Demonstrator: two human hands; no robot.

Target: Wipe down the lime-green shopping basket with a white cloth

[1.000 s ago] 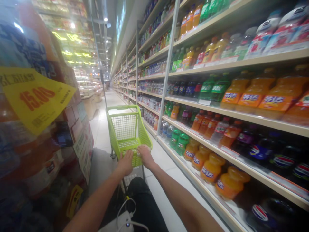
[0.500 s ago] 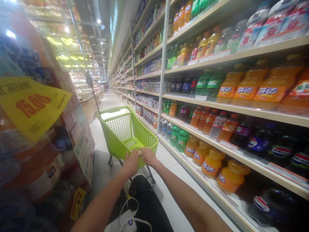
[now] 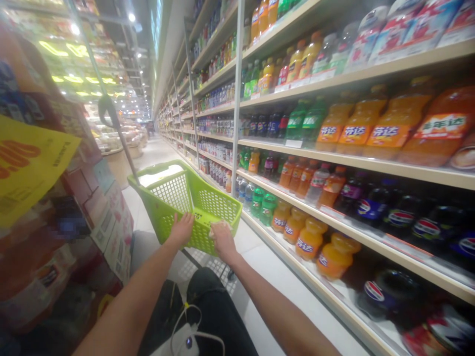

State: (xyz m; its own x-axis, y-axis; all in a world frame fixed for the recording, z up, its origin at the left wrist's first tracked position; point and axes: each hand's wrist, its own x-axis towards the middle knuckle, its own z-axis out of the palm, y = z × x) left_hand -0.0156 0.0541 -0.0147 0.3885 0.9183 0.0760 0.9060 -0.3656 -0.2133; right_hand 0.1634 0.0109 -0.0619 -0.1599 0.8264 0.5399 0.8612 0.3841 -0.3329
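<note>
a supermarket aisle (image 3: 256, 247), drink shelves (image 3: 334, 159) on the right; the green cart (image 3: 215, 202) lies directly ahead of both hands, its long axis running forward and leftward; the left hand (image 3: 181, 229) rests over the near edge, how tightly i cannot tell, and the right hand (image 3: 223, 240) is closed on it nearer the shelves; orange bottles (image 3: 306, 241) read 芬达, one big bottle (image 3: 441, 123) 美年达, green bottles (image 3: 267, 210) 7, dark bottles (image 3: 429, 228) carry pepsi roundels; a yellow sign (image 3: 33, 168) shows red digits, partly cut off
</note>
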